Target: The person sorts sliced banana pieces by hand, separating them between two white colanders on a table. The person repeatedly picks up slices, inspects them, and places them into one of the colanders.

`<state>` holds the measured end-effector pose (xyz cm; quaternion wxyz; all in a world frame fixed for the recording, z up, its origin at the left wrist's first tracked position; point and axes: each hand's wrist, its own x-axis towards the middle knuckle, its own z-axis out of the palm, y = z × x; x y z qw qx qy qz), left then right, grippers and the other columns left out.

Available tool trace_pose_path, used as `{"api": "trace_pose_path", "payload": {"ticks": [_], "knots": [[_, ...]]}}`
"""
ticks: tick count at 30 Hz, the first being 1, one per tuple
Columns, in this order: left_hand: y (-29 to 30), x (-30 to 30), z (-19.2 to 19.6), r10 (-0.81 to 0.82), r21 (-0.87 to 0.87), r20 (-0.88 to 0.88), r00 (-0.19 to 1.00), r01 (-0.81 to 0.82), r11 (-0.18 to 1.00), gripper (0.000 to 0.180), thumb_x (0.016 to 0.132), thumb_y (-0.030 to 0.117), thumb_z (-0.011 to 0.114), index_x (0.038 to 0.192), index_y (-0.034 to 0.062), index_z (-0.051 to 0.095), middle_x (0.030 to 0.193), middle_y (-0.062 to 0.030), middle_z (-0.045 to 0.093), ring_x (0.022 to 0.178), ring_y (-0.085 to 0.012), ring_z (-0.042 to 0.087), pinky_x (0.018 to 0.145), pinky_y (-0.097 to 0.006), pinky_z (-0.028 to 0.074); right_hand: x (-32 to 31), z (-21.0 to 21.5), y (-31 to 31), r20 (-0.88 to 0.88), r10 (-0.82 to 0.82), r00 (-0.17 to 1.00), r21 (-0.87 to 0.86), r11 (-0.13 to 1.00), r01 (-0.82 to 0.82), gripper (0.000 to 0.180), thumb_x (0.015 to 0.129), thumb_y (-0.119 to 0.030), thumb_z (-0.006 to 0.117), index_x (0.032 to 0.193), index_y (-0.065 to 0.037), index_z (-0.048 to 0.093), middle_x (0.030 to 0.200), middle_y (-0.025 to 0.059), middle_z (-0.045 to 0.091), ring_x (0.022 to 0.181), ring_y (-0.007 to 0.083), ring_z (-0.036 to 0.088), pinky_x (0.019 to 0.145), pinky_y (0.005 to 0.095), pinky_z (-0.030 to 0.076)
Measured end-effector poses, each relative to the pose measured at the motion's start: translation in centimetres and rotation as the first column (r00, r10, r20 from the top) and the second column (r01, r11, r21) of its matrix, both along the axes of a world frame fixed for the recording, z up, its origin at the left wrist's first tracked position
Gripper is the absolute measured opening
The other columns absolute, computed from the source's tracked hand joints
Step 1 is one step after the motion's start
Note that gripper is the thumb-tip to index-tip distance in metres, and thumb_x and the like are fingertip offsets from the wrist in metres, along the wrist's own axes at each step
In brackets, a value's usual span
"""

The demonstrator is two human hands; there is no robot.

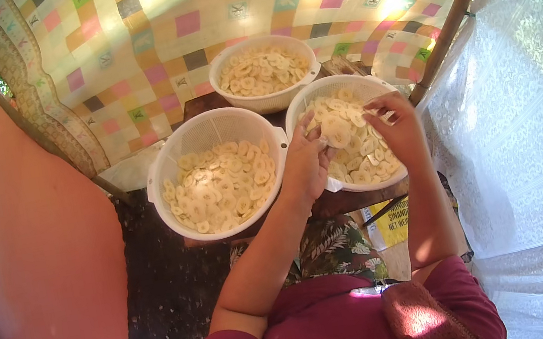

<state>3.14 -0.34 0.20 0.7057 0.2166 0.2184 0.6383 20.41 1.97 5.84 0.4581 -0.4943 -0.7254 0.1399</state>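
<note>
Over the right white plastic colander, both of my hands are at work. My left hand is closed around a few thin, pale banana slices, which stand up between its thumb and fingers. Fingers bent and pinched together, my right hand hovers just right of those slices; what its fingertips hold, if anything, is too small to make out. Below both hands, more banana slices fill the lower part of the colander. My left wrist passes close to the rim of the left colander.
A second white colander of banana slices stands at the left, a third colander behind. All rest on a dark wooden table. A checkered sheet hangs at the back, a white lace curtain right, an orange-pink panel left.
</note>
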Motion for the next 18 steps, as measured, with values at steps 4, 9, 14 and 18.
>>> {"api": "trace_pose_path", "payload": {"ticks": [4, 9, 14, 18], "knots": [[0.0, -0.3, -0.4, -0.020, 0.026, 0.006, 1.000, 0.020, 0.999, 0.060, 0.092, -0.009, 0.037, 0.148, 0.0038, 0.021, 0.140, -0.0176, 0.043, 0.117, -0.0223, 0.056, 0.097, -0.034, 0.052, -2.5, -1.7, -1.2, 0.073, 0.082, 0.994, -0.073, 0.994, -0.076, 0.024, 0.078, -0.013, 0.075, 0.100, -0.006, 0.071, 0.097, 0.0103, 0.061, 0.087, 0.0264, 0.061, 0.075, 0.0352, 0.048], [0.0, -0.3, -0.4, -0.018, 0.018, 0.001, 1.000, 0.018, 1.000, 0.060, 0.092, -0.009, 0.037, 0.149, 0.0043, 0.021, 0.141, -0.0177, 0.041, 0.115, -0.0216, 0.057, 0.094, -0.033, 0.053, -3.2, -1.9, -1.9, 0.119, 0.086, 0.989, -0.043, 0.996, -0.081, 0.018, 0.078, -0.013, 0.075, 0.092, -0.004, 0.069, 0.096, 0.0107, 0.061, 0.088, 0.0278, 0.061, 0.075, 0.0360, 0.048], [0.0, -0.1, -0.2, -0.002, 0.023, 0.032, 0.999, 0.002, 1.000, 0.061, 0.091, -0.008, 0.035, 0.149, 0.0041, 0.020, 0.141, -0.0196, 0.040, 0.123, -0.0272, 0.052, 0.101, -0.039, 0.049, -1.7, -0.5, -2.1, 0.008, 0.196, 0.981, -0.067, 0.978, -0.195, 0.012, 0.078, -0.011, 0.074, 0.086, -0.004, 0.068, 0.091, 0.0054, 0.062, 0.084, 0.0191, 0.061, 0.073, 0.0317, 0.046], [0.0, -0.1, -0.3, 0.001, 0.040, 0.040, 0.999, -0.003, 0.999, 0.062, 0.091, -0.008, 0.036, 0.149, 0.0042, 0.019, 0.142, -0.0194, 0.040, 0.128, -0.0298, 0.049, 0.105, -0.042, 0.046, 0.4, 1.1, -1.2, -0.133, 0.065, 0.989, -0.073, 0.994, -0.076, 0.014, 0.078, -0.012, 0.074, 0.089, -0.006, 0.069, 0.089, 0.0021, 0.063, 0.081, 0.0130, 0.059, 0.072, 0.0289, 0.044]]}}
